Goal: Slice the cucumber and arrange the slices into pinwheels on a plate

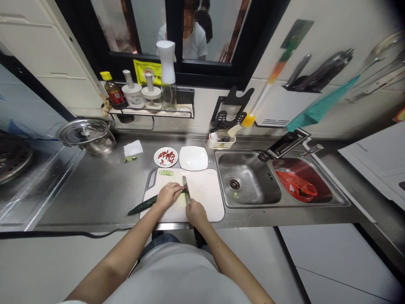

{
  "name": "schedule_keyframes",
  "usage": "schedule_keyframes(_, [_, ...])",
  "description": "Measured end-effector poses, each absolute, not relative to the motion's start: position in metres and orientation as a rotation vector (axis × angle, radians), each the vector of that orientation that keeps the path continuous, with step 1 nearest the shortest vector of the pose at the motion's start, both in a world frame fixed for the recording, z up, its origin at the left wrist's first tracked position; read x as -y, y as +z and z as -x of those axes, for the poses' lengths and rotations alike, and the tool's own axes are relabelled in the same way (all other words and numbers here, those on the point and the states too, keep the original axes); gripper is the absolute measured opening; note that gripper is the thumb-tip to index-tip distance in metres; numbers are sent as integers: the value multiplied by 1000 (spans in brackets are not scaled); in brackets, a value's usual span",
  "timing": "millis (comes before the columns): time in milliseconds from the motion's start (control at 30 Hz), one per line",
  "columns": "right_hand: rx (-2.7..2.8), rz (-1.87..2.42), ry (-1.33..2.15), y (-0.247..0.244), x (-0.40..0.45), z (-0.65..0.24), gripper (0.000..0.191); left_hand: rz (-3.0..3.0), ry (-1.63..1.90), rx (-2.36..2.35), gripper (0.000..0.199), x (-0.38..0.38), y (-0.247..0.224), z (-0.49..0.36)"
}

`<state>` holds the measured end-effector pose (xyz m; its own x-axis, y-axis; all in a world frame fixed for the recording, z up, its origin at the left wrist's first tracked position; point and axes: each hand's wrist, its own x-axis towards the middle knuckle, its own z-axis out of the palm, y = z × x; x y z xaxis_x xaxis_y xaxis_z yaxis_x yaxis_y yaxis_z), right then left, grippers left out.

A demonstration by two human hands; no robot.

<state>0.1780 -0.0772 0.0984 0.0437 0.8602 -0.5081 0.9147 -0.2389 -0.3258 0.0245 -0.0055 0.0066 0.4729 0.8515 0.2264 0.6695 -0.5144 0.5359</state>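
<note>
A dark green cucumber (142, 206) lies across the white cutting board (209, 202), one end sticking out past the board's left edge. Over its right part my left hand (170, 195) is closed, fingers curled on top. My right hand (196, 213) grips a kitchen knife (186, 185) whose blade stands at the cucumber's right end, close to my left fingertips. Several round cucumber slices (166, 172) overlap in a row at the board's upper left. Behind the board are a white plate (193, 158) and a smaller plate with chopped red pieces (166, 156).
A double sink (249, 202) adjoins the board's right side; its right bowl holds a red plastic bag (295, 185). At the back left stands a lidded steel pot (91, 137). White paper (133, 148) and green scraps (130, 159) lie nearby. A condiment shelf (152, 111) hangs behind.
</note>
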Motion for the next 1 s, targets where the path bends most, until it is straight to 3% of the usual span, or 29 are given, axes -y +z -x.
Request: schedule_keyframes(1000, [-1906,-2266,-950,73,43,-164,32,-2336,653,-1288,24,8,13,-25])
